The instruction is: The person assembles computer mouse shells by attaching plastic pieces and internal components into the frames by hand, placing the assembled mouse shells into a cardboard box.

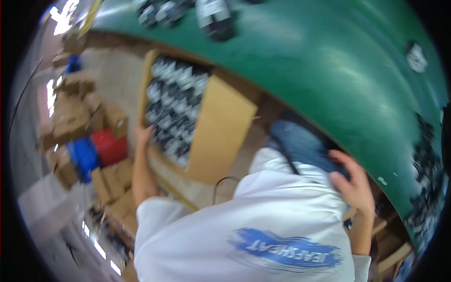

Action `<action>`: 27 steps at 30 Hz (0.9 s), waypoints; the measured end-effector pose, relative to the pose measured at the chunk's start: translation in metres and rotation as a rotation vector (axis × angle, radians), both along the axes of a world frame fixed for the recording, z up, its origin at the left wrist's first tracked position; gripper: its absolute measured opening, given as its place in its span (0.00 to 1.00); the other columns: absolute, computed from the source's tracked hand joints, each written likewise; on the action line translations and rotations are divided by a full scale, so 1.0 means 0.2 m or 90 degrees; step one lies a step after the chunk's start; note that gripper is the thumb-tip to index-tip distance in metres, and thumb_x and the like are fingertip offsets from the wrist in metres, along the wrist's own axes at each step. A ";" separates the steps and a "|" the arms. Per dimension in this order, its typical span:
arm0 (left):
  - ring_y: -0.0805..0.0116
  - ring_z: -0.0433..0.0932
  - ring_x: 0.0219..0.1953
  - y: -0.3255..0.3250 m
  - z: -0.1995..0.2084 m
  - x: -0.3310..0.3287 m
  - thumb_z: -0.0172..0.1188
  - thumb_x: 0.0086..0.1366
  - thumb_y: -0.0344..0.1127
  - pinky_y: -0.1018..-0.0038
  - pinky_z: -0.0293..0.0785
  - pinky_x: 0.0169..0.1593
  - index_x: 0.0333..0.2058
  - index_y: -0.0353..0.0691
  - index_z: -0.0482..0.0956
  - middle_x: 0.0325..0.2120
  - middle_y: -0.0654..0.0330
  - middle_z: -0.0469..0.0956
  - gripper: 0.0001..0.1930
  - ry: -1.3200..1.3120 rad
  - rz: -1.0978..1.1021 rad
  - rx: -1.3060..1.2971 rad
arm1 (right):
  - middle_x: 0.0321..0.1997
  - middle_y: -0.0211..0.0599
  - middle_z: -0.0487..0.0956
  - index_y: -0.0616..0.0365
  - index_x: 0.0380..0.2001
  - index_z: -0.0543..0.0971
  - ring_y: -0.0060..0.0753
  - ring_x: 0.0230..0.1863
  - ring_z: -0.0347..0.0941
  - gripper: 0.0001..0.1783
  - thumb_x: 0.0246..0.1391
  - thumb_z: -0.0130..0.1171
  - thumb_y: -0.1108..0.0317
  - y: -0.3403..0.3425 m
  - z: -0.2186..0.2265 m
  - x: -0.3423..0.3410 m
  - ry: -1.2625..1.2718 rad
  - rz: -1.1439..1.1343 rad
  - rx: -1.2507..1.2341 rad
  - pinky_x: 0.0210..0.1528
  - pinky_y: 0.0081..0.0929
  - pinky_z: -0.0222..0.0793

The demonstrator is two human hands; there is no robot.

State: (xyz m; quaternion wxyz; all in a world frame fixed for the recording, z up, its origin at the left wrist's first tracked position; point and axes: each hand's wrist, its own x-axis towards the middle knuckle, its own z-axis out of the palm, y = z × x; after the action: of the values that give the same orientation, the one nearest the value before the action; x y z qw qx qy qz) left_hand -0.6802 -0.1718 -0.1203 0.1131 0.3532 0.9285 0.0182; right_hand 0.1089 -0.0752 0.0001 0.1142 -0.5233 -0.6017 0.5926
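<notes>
An open cardboard box (218,134) stands left of my body, one broad flap folded outward. Rows of small black items in clear wrapping (176,110) fill it; blur hides their exact kind. My left hand (144,135) grips the box's left rim, with the thumb over the edge and the other fingers mostly hidden. Near my hip, beside the green table's edge, my right hand (352,183) is held with fingers apart and nothing in it. It is close to my blue jeans (300,143); whether it touches them I cannot tell.
Along the far side of the green table (300,56) lie several black-and-white wrapped items (213,19). A pile of black pieces (425,169) sits at its right end, and one wrapped piece (416,58) lies apart. Cardboard cartons (70,113) and blue and red bundles (109,146) stand at left.
</notes>
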 end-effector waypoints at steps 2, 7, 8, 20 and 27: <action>0.55 0.83 0.46 -0.13 0.43 -0.25 0.71 0.63 0.34 0.61 0.80 0.53 0.66 0.30 0.72 0.46 0.49 0.85 0.34 0.021 -0.060 0.171 | 0.62 0.45 0.82 0.58 0.65 0.78 0.42 0.61 0.79 0.26 0.65 0.66 0.67 0.09 0.04 0.06 0.086 0.104 0.073 0.67 0.38 0.72; 0.62 0.75 0.62 0.52 0.43 0.54 0.56 0.78 0.30 0.65 0.72 0.65 0.71 0.38 0.68 0.63 0.50 0.75 0.25 -0.053 -0.174 0.514 | 0.57 0.44 0.84 0.58 0.65 0.79 0.38 0.53 0.83 0.25 0.66 0.66 0.66 0.14 0.17 0.23 0.146 -0.057 0.034 0.54 0.35 0.80; 0.61 0.75 0.62 0.76 0.45 0.84 0.56 0.78 0.30 0.65 0.71 0.66 0.71 0.38 0.68 0.63 0.49 0.75 0.25 -0.114 -0.232 0.557 | 0.53 0.43 0.85 0.59 0.63 0.80 0.35 0.46 0.84 0.23 0.65 0.66 0.71 0.12 0.10 0.29 0.122 -0.114 0.191 0.46 0.30 0.82; 0.47 0.69 0.70 2.08 0.58 3.76 0.68 0.68 0.56 0.54 0.67 0.71 0.71 0.40 0.70 0.67 0.40 0.69 0.40 -0.234 -0.803 0.434 | 0.42 0.41 0.85 0.60 0.54 0.84 0.32 0.35 0.84 0.16 0.63 0.66 0.76 0.10 -0.07 0.53 0.041 -0.379 0.451 0.39 0.28 0.81; 0.48 0.70 0.70 2.05 0.63 3.77 0.65 0.71 0.54 0.59 0.65 0.72 0.73 0.35 0.66 0.68 0.43 0.71 0.40 -0.512 -0.784 0.240 | 0.42 0.42 0.86 0.63 0.48 0.86 0.29 0.33 0.83 0.11 0.63 0.67 0.77 -0.04 -0.06 0.69 -0.122 -0.583 0.491 0.33 0.24 0.80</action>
State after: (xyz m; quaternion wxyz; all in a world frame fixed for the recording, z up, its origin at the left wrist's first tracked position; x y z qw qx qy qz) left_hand 0.0741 0.2390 0.0065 0.3703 0.7874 0.4317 0.2376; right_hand 0.2459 -0.0829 -0.0126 0.4844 -0.7012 -0.4941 0.1722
